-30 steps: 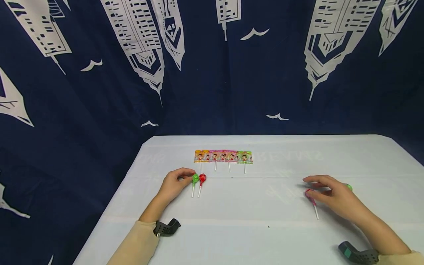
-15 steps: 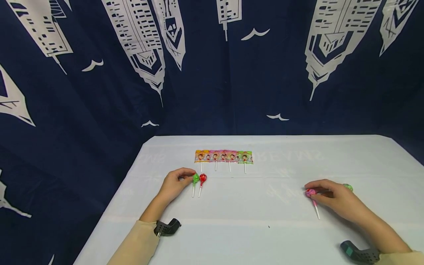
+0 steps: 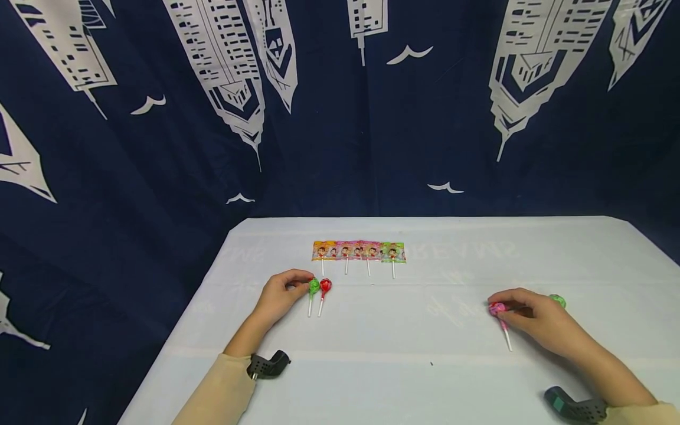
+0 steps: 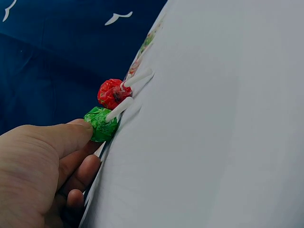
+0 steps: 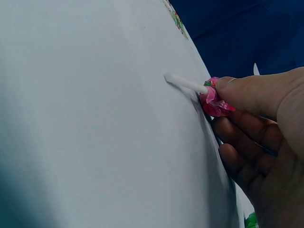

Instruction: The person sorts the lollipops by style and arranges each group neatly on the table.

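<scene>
Thumb and fingers of my left hand (image 3: pixel 281 295) pinch the head of a green lollipop (image 3: pixel 314 286), whose white stick points toward me on the table. Just right of it lies a red lollipop (image 3: pixel 325 285), close against the green one in the left wrist view. Far to the right, my right hand (image 3: pixel 544 319) pinches a pink lollipop (image 5: pixel 217 103) by its wrapped head, the stick slanting down to the tabletop. Behind that hand a second green lollipop (image 3: pixel 558 300) shows only in part.
Several flat-wrapped lollipops (image 3: pixel 358 251) in orange, pink and green form a row toward the back of the white table (image 3: pixel 393 330). A dark blue cloth (image 3: pixel 340 147) with printed buildings hangs behind the table's far edge. A tiny dark speck (image 3: pixel 431 363) lies near the front.
My right hand has lowered slightly and now grips the pink lollipop's head, which shows more plainly than a second ago. The left hand and its lollipops stay in place.
</scene>
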Demonstrator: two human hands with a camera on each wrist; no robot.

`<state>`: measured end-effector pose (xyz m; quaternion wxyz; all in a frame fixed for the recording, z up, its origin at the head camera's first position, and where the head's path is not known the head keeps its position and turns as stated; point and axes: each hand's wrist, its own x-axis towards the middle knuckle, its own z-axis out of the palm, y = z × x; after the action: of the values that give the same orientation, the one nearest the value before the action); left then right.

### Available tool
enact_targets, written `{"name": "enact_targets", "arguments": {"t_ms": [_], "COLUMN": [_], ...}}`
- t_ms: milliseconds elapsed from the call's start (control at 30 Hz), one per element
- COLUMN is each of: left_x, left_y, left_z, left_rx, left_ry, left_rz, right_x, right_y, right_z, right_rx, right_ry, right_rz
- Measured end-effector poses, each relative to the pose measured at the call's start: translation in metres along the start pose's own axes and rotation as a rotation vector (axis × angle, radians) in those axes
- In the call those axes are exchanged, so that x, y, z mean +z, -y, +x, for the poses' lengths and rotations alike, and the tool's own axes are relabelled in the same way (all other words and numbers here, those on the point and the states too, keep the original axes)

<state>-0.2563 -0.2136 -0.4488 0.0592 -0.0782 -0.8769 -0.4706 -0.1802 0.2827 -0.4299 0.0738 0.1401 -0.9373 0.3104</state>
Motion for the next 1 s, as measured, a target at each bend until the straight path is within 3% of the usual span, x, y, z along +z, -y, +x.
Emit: {"name": "enact_targets", "arguments": {"t_ms": [400,700,1000], "left_x": [0.0,-0.002,0.001], "left_y": [0.002,-0.001,-0.001], "left_z": [-0.001,-0.001,0.002], "left_rx": [0.002,-0.006,0.0], "left_ry": [0.002,0.0,0.001], "left_rz": [0.002,0.013,0.03], "right_x": [0.001,-0.001,-0.004], "right_y": [0.004,0.007,0.028], "right_z": [-0.001,-0.001,0.006], "right_rx": [0.015,-0.034,-0.063], "right_ry": [-0.009,-0.056,-0.071], "right_rz": [0.0,0.067,0.126]}}
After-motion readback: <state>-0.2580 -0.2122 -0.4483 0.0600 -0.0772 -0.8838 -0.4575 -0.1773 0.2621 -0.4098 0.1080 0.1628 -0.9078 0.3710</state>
